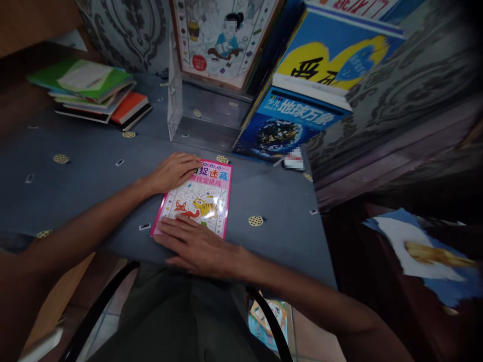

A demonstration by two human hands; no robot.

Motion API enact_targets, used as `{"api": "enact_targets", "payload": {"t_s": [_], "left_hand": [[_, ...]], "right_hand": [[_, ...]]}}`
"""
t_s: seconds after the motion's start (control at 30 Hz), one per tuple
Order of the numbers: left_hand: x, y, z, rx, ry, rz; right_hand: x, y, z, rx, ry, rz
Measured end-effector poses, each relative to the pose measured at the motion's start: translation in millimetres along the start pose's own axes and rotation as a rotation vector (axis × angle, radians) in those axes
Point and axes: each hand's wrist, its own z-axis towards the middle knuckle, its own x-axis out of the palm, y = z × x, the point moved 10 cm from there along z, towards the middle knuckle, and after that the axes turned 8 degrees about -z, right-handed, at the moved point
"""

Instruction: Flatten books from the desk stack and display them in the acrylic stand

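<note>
A thin book with a pink border (209, 193) lies flat on the grey-blue table, its cover showing a fox and a striped tiger. Across its upper left corner rests my left hand (175, 172), fingers stretched out flat. My right hand (199, 246) lies over the lower part of the cover, fingers extended and slightly spread. Neither hand grips the book; both touch it from above. Just beyond the book stands a clear plastic book stand (206, 125) with an illustrated book (226, 48) leaning upright in it.
Blue books (290, 125) stand upright at the stand's right. A stack of books (94, 90) lies at the back left of the pineapple-patterned table (279, 201). To the right, papers (422, 251) lie on a dark surface. More books (269, 322) are below the table edge.
</note>
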Motion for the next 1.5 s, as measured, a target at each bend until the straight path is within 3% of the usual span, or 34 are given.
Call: {"api": "enact_targets", "payload": {"t_s": [0.1, 0.27, 0.37, 0.43, 0.53, 0.67, 0.83, 0.97, 1.1, 1.3, 1.4, 1.5], "left_hand": [[-1.3, -2.3, 0.3, 0.016, -0.003, 0.008], [-2.9, -5.3, -0.5, 0.005, -0.031, 0.059], [-10.8, 2.1, -6.8, -0.145, -0.109, 0.144], [-15.6, 9.6, -15.4, -0.274, -0.141, 0.167], [-15.6, 14.6, -26.2, -0.357, -0.12, 0.07], [-17.8, 20.8, -29.1, -0.376, -0.139, -0.253], [-21.8, 53.9, -36.3, -0.655, -0.397, -0.851], [-25.8, 65.5, -49.5, -0.863, -0.584, -1.163], [-25.0, 58.3, -57.3, -0.947, -0.572, -1.362], [16.3, 15.7, -65.2, -1.026, -0.282, -1.547], [21.0, 1.9, -65.4, -1.017, -0.301, -1.561], [11.7, -0.1, -61.3, -0.981, -0.37, -1.548]], "right_hand": [[-7.1, -34.2, -11.0, 0.187, -0.071, 0.029], [-23.2, -119.0, -34.4, 0.541, -0.21, -0.042], [-30.5, -160.2, -45.8, 0.704, -0.272, -0.088], [-32.1, -174.5, -49.7, 0.755, -0.306, -0.103], [-29.9, -179.2, -49.7, 0.757, -0.334, -0.113], [-26.3, -177.5, -47.7, 0.757, -0.318, -0.112], [-30.3, -175.5, -47.1, 0.767, -0.299, -0.113], [-29.9, -176.2, -48.4, 0.775, -0.296, -0.118], [-28.7, -176.9, -50.0, 0.756, -0.35, -0.13], [-27.2, -178.7, -54.6, 0.786, -0.393, -0.112], [-32.9, -179.1, -60.7, 0.804, -0.442, -0.065], [-44.8, -183.9, -74.9, 0.845, -0.593, 0.049]]}}
